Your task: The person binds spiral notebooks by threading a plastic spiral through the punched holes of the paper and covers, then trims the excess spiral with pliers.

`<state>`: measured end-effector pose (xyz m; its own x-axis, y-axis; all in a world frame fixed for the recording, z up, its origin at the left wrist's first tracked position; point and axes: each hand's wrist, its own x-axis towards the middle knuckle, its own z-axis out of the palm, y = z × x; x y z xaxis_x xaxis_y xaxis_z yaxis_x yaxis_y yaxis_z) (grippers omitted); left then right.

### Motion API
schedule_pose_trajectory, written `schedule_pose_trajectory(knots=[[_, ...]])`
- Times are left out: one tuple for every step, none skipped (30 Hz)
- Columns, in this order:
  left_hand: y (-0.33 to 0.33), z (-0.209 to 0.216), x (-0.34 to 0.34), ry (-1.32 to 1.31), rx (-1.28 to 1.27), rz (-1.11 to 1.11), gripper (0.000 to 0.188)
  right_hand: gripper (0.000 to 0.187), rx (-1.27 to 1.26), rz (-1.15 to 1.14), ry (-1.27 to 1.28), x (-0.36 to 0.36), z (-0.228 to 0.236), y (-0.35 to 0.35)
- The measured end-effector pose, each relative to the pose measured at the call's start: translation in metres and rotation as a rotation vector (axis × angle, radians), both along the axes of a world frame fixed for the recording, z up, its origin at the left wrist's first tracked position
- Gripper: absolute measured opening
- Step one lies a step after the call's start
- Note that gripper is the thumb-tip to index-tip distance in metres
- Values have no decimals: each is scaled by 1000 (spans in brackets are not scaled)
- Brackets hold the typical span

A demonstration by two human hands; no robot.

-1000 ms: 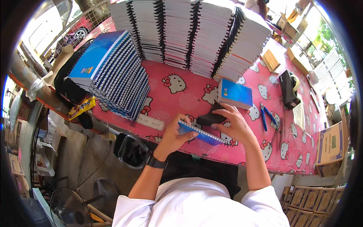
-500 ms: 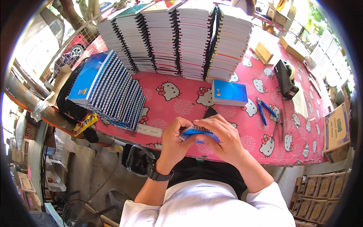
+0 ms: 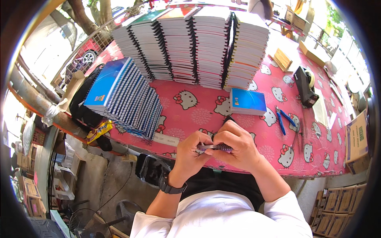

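Note:
My left hand [image 3: 192, 154] and my right hand [image 3: 240, 146] meet over the table's near edge. Both are closed on a small spiral notebook [image 3: 218, 147], its dark coil edge turned up and most of it hidden by my fingers. Just beyond my right hand pokes a dark pointed thing [image 3: 228, 119] that I cannot make out. Farther off lies a short pile of blue notebooks [image 3: 248, 101]. Blue-handled pliers [image 3: 281, 123] rest to the right of it, beside loose wire coils [image 3: 302, 135].
Tall stacks of spiral notebooks [image 3: 180, 49] line the far side. A leaning blue notebook stack [image 3: 129, 103] stands left, with a yellow packet [image 3: 100, 131] by it. A black tape dispenser [image 3: 304, 87] and cardboard box [image 3: 356, 139] are right. The pink tablecloth [image 3: 190, 89] has cat faces.
The notebook in my hands has tilted: its blue cover showed before, and now mainly its coil edge does. My fingers have shifted along it. The whole view has moved slightly.

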<state>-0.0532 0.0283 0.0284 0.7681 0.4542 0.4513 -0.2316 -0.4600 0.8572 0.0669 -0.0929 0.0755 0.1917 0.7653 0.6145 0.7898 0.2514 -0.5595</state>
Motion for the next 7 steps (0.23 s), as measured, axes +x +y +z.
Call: schedule_pose_trajectory(knots=[[1, 2, -1, 6, -10, -7, 25, 22, -15, 9, -12, 1, 3, 0], [2, 4, -2, 12, -21, -14, 26, 22, -35, 24, -21, 2, 5, 2], [4, 6, -4, 18, -31, -19, 26, 21, -56, 39, -30, 3, 6, 3], [6, 7, -5, 27, -44, -16, 25, 21, -80, 51, -41, 3, 7, 5], [9, 9, -6, 37, -57, -12, 24, 20, -100, 60, -61, 4, 8, 7], [11, 10, -8, 47, -69, -7, 24, 19, -121, 70, -81, 4, 9, 10], [15, 13, -11, 93, -86, -19, 23, 19, -143, 73, -103, 4, 11, 12]])
